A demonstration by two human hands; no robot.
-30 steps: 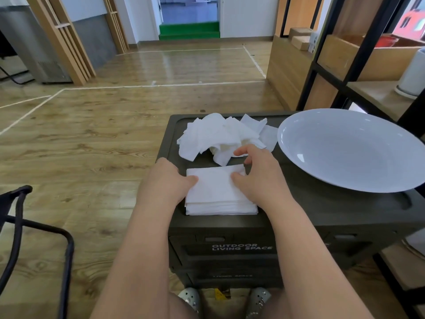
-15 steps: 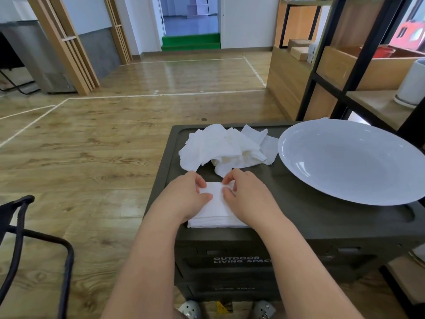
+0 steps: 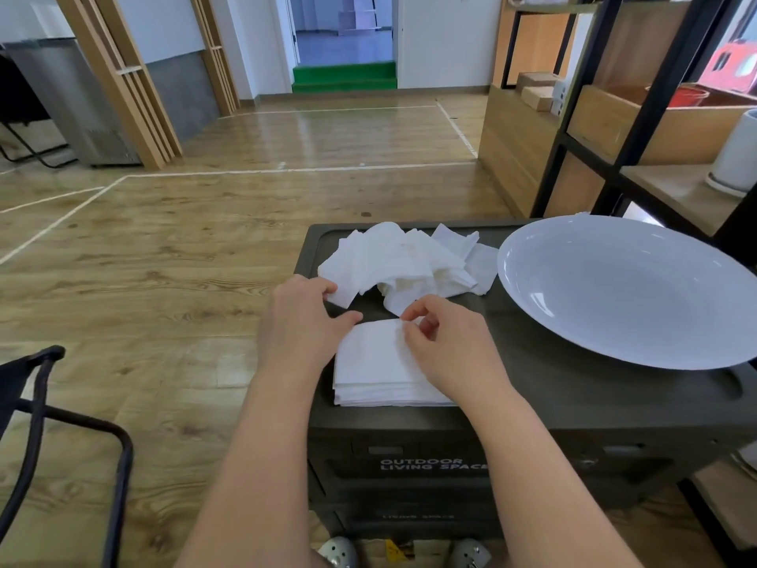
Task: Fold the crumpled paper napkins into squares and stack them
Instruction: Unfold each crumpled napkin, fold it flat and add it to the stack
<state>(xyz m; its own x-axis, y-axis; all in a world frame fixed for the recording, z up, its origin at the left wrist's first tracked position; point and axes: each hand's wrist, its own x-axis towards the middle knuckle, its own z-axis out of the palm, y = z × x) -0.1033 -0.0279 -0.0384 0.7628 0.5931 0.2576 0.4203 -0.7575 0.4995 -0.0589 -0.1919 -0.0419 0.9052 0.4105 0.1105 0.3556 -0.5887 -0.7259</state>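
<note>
A stack of folded white napkins (image 3: 377,375) lies at the near left of the dark box lid (image 3: 573,387). Behind it is a loose pile of crumpled white napkins (image 3: 401,260). My right hand (image 3: 450,350) lies over the stack's right side, and its thumb and forefinger pinch the far edge of the top folded napkin. My left hand (image 3: 303,321) is at the stack's left. Its fingertips touch the near left corner of the crumpled pile, and its thumb points at the stack's far left corner.
A large white plate (image 3: 631,289) fills the right half of the lid, close to my right hand. A black and wood shelf unit (image 3: 639,116) stands to the right. A black chair frame (image 3: 61,424) is at the lower left, over wooden floor.
My left hand has slid off the stack and up to the crumpled pile's corner. My right hand's fingers have curled onto the top napkin's far edge. The view has shifted slightly.
</note>
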